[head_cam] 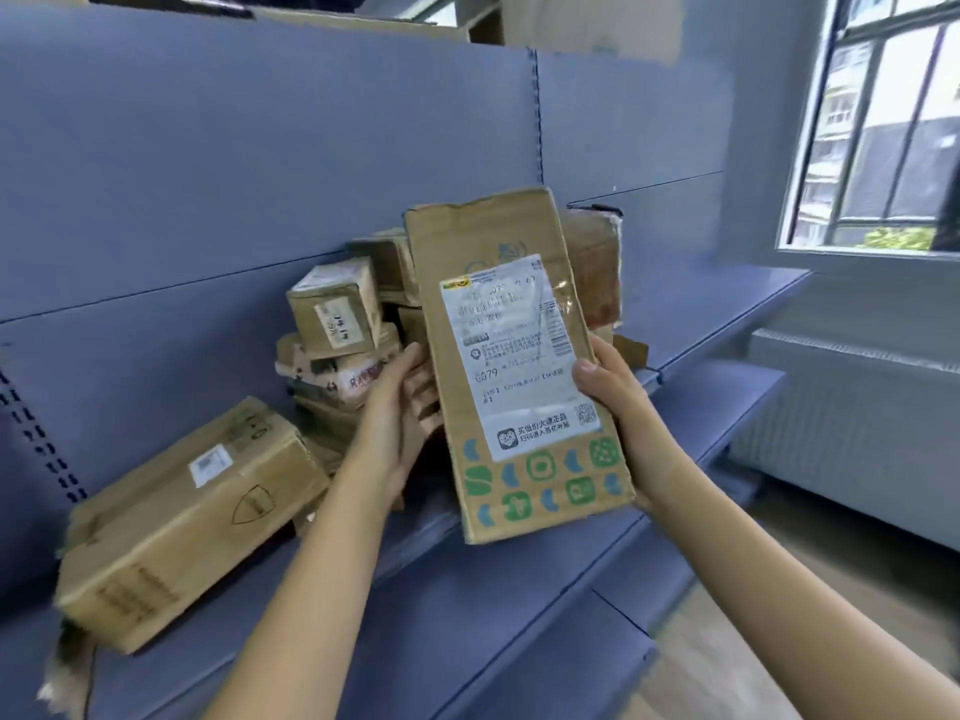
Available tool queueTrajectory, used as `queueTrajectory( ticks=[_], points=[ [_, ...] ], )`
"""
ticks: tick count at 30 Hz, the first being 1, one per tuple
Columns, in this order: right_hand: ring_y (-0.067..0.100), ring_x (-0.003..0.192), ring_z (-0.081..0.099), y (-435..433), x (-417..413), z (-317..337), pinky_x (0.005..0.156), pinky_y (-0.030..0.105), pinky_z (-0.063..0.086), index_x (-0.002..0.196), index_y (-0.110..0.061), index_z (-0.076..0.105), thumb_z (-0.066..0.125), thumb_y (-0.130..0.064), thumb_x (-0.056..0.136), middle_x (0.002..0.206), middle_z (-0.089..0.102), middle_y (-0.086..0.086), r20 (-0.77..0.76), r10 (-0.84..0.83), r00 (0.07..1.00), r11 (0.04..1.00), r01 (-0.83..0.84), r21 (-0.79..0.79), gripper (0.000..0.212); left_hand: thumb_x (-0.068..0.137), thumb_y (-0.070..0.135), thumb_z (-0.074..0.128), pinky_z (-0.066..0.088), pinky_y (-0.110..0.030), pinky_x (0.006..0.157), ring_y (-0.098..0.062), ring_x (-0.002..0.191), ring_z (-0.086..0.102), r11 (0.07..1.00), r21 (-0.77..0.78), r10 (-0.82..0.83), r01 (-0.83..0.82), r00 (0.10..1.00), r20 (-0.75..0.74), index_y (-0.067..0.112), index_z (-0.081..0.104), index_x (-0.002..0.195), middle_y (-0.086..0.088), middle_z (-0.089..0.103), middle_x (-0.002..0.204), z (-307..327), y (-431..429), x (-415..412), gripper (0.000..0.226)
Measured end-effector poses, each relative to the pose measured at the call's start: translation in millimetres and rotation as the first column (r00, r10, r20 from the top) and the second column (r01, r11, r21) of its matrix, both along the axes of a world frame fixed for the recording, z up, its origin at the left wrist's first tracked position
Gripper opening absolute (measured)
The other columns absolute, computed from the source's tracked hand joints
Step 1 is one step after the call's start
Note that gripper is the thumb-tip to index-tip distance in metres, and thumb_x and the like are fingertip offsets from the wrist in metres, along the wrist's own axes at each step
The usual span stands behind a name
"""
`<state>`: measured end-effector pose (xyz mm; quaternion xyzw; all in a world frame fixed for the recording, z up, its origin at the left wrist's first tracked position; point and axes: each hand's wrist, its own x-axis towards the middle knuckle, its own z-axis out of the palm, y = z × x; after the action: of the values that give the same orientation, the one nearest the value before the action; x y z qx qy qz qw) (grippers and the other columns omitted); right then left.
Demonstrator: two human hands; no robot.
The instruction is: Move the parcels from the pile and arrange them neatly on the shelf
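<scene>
Two hands hold one flat parcel (519, 366) upright over the blue shelf (493, 605): the left hand (402, 407) curls behind its left edge, and the right hand (615, 397) pinches the right edge. One large box (192, 522) lies tilted at the left. Behind it a pile (337, 324) of small boxes, too jumbled to count, sits against the back panel (260, 174). Bare shelf runs on rightward.

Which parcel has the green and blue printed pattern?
The flat parcel gripped by the left hand and right hand; the piled boxes show none.
</scene>
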<state>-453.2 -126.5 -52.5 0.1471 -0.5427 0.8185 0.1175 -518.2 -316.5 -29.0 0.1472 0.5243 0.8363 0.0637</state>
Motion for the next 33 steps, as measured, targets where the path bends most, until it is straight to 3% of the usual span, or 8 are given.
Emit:
queueTrajectory(
  ticks=[3,6,11,16,20,23,27,33],
  points=[
    [0.036,0.117,0.06,38,35,-10,0.095,0.048,0.05,0.137,-0.011,0.046,0.065,-0.033,0.078,0.131,0.061,0.016,0.031,-0.138,0.99,0.99,0.139,-0.029,0.066,0.097,0.024,0.046,0.05,-0.025,0.073,-0.01,0.079,0.061,0.991,-0.103,-0.089,0.089,0.996,0.006,0.012,0.058,0.112,0.0,0.065,0.093,-11,38,11,0.022],
    [0.039,0.122,0.056,85,72,-26,0.102,0.055,0.043,0.139,-0.011,0.044,0.06,-0.029,0.081,0.134,0.058,0.017,0.069,-0.282,0.957,0.958,0.285,-0.032,0.062,0.098,0.024,0.045,0.049,-0.024,0.069,-0.008,0.081,0.064,0.972,-0.199,-0.13,0.127,0.992,0.001,0.015,0.06,0.118,0.002,0.066,0.102,-24,81,28,0.026],
    [0.028,0.108,0.067,162,151,-55,0.083,0.039,0.056,0.129,-0.023,0.053,0.06,-0.031,0.078,0.127,0.065,0.011,0.155,-0.448,0.88,0.89,0.456,-0.016,0.052,0.099,0.025,0.047,0.05,-0.032,0.082,-0.019,0.088,0.065,0.896,-0.381,-0.218,0.228,0.973,0.069,0.02,0.062,0.102,-0.004,0.068,0.104,-68,171,72,0.016],
    [0.027,0.103,0.069,232,234,-93,0.073,0.033,0.059,0.126,-0.028,0.054,0.062,-0.035,0.077,0.118,0.07,0.005,0.223,-0.581,0.783,0.804,0.595,0.004,0.05,0.098,0.024,0.048,0.051,-0.024,0.067,-0.017,0.081,0.067,0.811,-0.46,-0.329,0.362,0.932,0.154,0.019,0.063,0.103,-0.003,0.07,0.1,-128,267,129,0.016],
    [0.027,0.107,0.068,273,282,-119,0.084,0.04,0.056,0.127,-0.027,0.054,0.062,-0.034,0.079,0.12,0.069,0.003,0.278,-0.639,0.717,0.747,0.665,0.002,0.049,0.096,0.021,0.048,0.051,-0.031,0.076,-0.02,0.085,0.067,0.739,-0.469,-0.428,0.483,0.875,0.227,0.016,0.063,0.105,-0.005,0.07,0.102,-160,328,173,0.019],
    [0.029,0.11,0.066,303,295,-131,0.088,0.044,0.053,0.132,-0.025,0.048,0.063,-0.035,0.078,0.124,0.067,0.005,0.316,-0.651,0.69,0.725,0.689,-0.013,0.057,0.096,0.02,0.046,0.05,-0.039,0.082,-0.023,0.086,0.067,0.705,-0.475,-0.477,0.526,0.848,0.231,0.01,0.063,0.111,-0.008,0.07,0.103,-165,374,188,0.024],
    [0.03,0.112,0.065,344,289,-141,0.093,0.05,0.051,0.136,-0.025,0.044,0.064,-0.035,0.078,0.127,0.065,0.005,0.346,-0.667,0.659,0.691,0.722,-0.043,0.062,0.096,0.015,0.044,0.047,-0.027,0.07,-0.015,0.083,0.065,0.662,-0.512,-0.533,0.547,0.824,0.191,0.01,0.061,0.113,-0.005,0.07,0.1,-163,432,185,0.024],
    [0.03,0.113,0.064,421,240,-150,0.096,0.051,0.051,0.139,-0.018,0.043,0.068,-0.03,0.082,0.13,0.063,0.008,0.352,-0.735,0.58,0.609,0.792,-0.034,0.063,0.096,0.014,0.044,0.051,-0.029,0.077,-0.017,0.088,0.066,0.6,-0.533,-0.6,0.596,0.776,0.193,0.011,0.061,0.112,-0.005,0.071,0.101,-175,513,137,0.023]
  ],
)
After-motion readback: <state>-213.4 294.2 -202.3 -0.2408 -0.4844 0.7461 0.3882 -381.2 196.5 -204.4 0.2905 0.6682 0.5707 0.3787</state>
